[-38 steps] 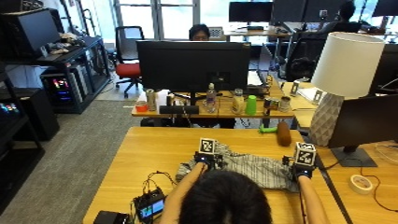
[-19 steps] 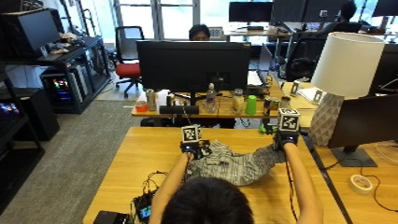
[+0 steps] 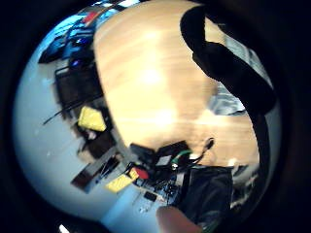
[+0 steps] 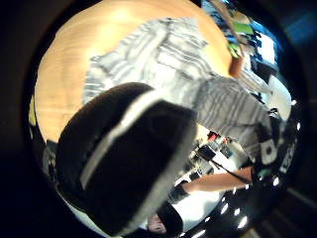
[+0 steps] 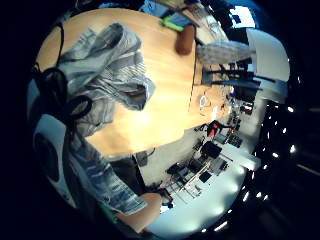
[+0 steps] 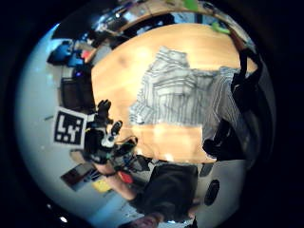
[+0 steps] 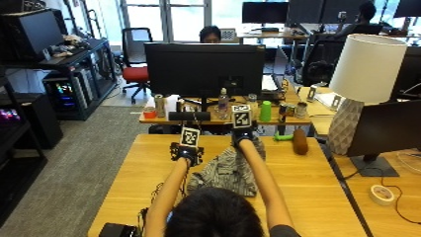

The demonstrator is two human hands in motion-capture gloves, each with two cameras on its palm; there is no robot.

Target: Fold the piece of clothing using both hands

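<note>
Wooden desk (image 7: pixel 309 182) carries a grey striped garment (image 7: pixel 227 168) at centre. Right hand (image 7: pixel 242 134) lifts its far edge at 12 o'clock, grip hidden; left hand (image 7: pixel 187 152), at 9 o'clock, grip unclear.

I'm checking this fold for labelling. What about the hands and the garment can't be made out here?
- Left hand: in the outside view its marker cube hides the fingers; grip unclear.
- Right hand: same view, fingers hidden likewise, though the striped garment rises to it.
- Garment's near edge: hidden behind the person's head.
- Left thumb-side palm view: a dark glove part covers much of the cloth.
- Garment type: too crumpled to tell.
</note>
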